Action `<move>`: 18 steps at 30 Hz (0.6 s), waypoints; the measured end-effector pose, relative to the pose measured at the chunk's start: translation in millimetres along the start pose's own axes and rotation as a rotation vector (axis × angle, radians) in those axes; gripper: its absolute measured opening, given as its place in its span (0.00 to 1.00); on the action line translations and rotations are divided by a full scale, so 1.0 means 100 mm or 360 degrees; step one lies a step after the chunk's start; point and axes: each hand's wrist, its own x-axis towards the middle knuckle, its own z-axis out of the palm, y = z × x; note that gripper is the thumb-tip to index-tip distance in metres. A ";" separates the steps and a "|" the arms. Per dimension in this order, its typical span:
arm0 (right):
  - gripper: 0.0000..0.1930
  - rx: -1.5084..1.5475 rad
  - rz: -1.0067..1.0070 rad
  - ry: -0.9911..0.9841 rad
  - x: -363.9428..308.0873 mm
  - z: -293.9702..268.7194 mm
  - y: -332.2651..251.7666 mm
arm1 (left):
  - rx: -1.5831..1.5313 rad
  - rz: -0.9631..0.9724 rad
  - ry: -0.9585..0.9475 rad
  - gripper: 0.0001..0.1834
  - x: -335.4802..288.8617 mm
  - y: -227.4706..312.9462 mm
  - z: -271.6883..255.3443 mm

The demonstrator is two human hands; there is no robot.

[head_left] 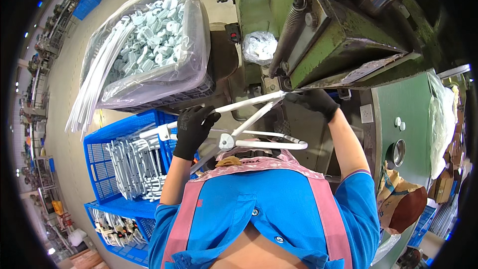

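A white tubular frame stretches across in front of my waist, its tubes meeting at a joint under the green press. On its left part, my left hand, in a black glove, is closed round a tube. My right hand, gloved in black too, grips the frame where the tubes meet, right by the press's working point; the fingertips are partly hidden. A white joint piece links the lower tubes, and a rounded U-shaped bend lies close to my pink apron.
Far left stands a plastic-lined crate of pale small parts with long white strips along its side. Blue crates of white tubes are at my left. A green table on the right bears a metal bowl. A clear bag hangs near the press.
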 end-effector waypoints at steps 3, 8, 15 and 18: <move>0.22 0.0614 0.0247 -0.0005 -0.40 -0.12 0.24 | 0.0106 0.0101 0.0205 0.13 -0.07 -0.03 -0.03; 0.33 -0.0329 0.0429 -0.0573 -1.12 0.17 -0.28 | 0.0217 -0.0025 0.0271 0.13 -0.32 -0.19 -0.13; 0.13 -0.0408 0.0472 0.0761 -0.20 0.72 0.17 | 0.0173 0.0165 0.0118 0.23 -0.46 -0.23 -0.10; 0.13 -0.0515 0.0602 0.0873 0.03 0.74 0.18 | 0.0316 0.0338 -0.0046 0.30 -0.35 -0.06 -0.23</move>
